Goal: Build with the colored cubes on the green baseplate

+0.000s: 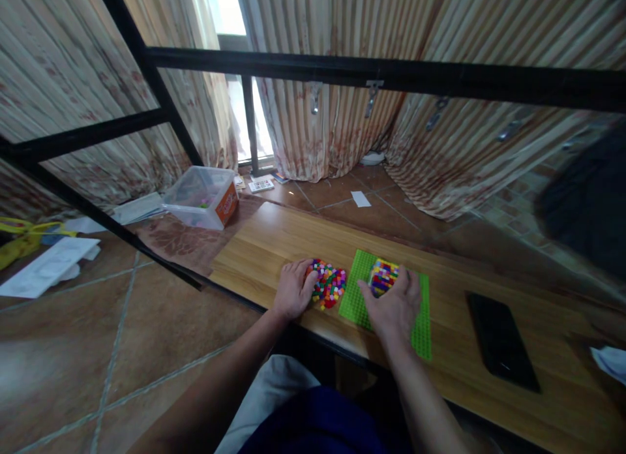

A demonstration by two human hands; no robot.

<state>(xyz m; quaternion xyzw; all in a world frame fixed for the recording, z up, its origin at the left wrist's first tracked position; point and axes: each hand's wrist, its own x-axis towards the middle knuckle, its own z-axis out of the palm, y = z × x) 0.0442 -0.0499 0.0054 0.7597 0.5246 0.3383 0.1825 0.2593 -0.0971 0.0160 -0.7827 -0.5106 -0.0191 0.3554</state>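
Note:
My left hand lies on the wooden tabletop, thumb and fingers apart at the left edge of a pile of small coloured bricks. The fingertips partly cover that edge, so any tiny brick under them is hidden. A green studded baseplate sits right of the pile. On it stands a block of stacked bricks in yellow, red, white and purple. Around this block is my right hand, its thumb resting left of it and its fingers at its right side. The thumb looks apart from the block.
A black phone-like slab lies on the table to the right. Beyond the table's left end, a clear plastic box stands on the floor. A black metal frame bar crosses ahead, before striped curtains.

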